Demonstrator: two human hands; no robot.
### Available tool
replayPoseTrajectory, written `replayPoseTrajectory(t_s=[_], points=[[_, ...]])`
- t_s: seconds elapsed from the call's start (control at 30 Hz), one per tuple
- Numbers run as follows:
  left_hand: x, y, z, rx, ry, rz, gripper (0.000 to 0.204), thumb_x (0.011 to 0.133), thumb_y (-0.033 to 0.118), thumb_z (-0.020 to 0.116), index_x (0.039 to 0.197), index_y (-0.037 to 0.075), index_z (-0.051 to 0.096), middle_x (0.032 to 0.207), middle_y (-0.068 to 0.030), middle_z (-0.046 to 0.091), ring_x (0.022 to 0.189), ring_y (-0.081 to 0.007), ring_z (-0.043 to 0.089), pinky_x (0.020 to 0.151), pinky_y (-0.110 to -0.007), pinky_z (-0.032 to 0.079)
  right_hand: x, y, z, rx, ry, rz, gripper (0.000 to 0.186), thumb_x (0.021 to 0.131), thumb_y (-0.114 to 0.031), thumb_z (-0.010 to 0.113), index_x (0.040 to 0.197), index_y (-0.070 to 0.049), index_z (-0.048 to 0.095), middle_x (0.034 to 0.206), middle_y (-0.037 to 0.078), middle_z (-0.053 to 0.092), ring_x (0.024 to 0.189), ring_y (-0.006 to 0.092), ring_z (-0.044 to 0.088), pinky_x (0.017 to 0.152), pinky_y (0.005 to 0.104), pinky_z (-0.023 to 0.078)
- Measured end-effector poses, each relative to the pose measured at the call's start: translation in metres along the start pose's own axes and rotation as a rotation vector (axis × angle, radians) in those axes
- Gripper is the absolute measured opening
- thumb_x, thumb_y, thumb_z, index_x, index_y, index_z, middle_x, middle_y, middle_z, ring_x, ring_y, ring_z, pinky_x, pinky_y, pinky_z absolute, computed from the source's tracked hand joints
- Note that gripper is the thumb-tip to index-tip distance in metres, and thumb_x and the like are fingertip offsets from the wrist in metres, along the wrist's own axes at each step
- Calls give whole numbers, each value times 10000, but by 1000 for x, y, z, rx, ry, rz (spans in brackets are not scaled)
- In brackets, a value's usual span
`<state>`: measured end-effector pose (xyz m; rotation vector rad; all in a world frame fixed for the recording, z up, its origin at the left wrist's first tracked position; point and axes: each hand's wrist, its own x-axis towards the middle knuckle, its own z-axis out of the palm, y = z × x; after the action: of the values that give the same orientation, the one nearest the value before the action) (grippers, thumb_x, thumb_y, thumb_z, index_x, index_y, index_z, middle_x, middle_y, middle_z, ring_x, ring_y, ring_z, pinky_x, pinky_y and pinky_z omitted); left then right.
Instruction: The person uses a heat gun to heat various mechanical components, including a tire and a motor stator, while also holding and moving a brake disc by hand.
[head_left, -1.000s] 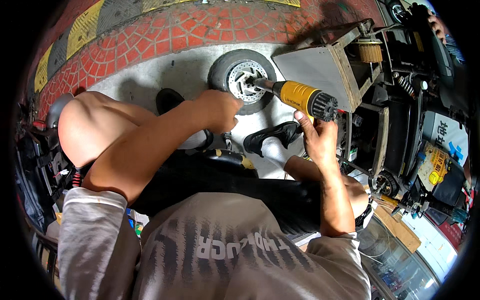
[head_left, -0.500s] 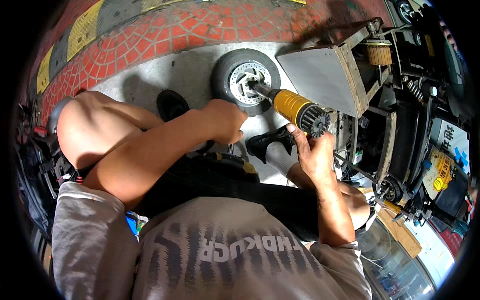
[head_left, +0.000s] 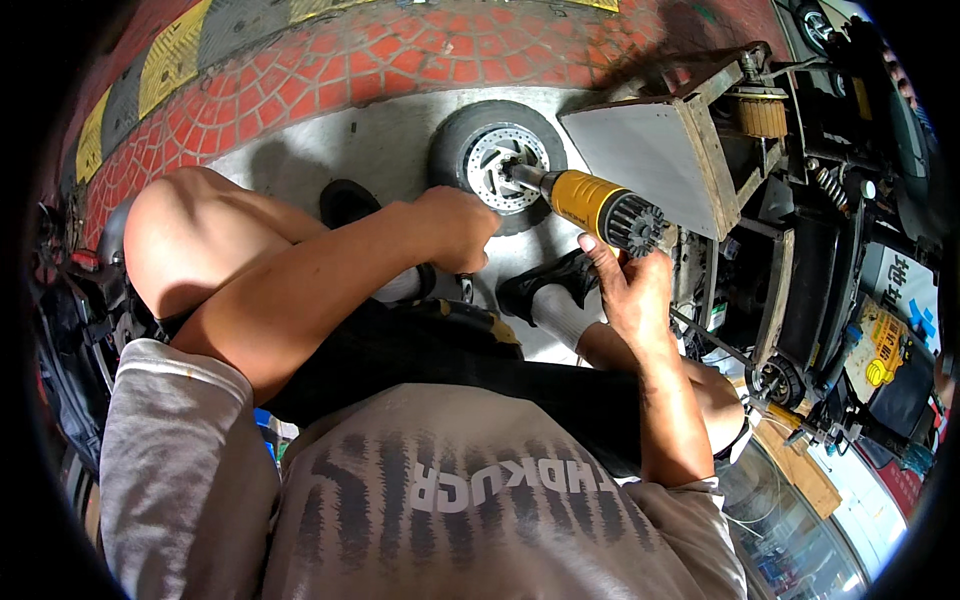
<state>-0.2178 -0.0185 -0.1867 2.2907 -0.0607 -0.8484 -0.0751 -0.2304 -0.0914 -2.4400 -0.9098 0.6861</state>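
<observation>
My right hand [head_left: 630, 285] grips a yellow-and-black power tool [head_left: 590, 203] by its handle. The tool’s long silver nose points at the centre of a small tyred wheel [head_left: 455, 140], whose drilled silver disc [head_left: 490, 182] faces up on the pale concrete; the tip sits at the hub, partly hidden. My left hand [head_left: 455, 228] is curled closed just to the lower left of the wheel, beside the tool’s nose; what is in it, if anything, is hidden. A dark shoe [head_left: 530, 285] is below the wheel.
A grey board structure with wooden edges [head_left: 640, 150] stands right of the wheel, beside black scooter frames [head_left: 805, 270] with springs. Red paving [head_left: 380, 55] and a yellow-grey rubber strip [head_left: 165, 70] run along the top. A glass-topped counter [head_left: 790, 545] is at lower right.
The rear of the power tool swung down and left, then slightly back up. My left hand stays closed near the wheel; the whole view has shifted a little.
</observation>
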Motion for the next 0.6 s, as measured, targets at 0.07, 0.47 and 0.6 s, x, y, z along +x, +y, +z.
replayPoseTrajectory(t_s=[0.07,0.47,0.6], points=[[-2,0,0,-10,0,-9,460,929,371,727,1206,8,680,1115,-243,742,1093,-415,711,950,-532,561,0,-4,-2,-29,-15,-5,357,985,-317,781,973,37,739,546,148,595,458,258,568,500,417,443],[1,0,0,-26,29,-24,411,904,349,764,1124,11,685,1059,-230,741,1045,-420,714,920,-531,561,-2,-2,-4,-45,-7,-2,403,991,-334,773,891,53,724,519,156,571,444,276,562,492,425,434],[1,0,1,-32,18,-40,420,909,343,760,1158,13,683,1076,-227,741,1060,-416,712,931,-525,559,-3,-3,-5,-61,-21,9,406,994,-331,771,892,59,723,516,148,568,439,263,552,486,420,431]])
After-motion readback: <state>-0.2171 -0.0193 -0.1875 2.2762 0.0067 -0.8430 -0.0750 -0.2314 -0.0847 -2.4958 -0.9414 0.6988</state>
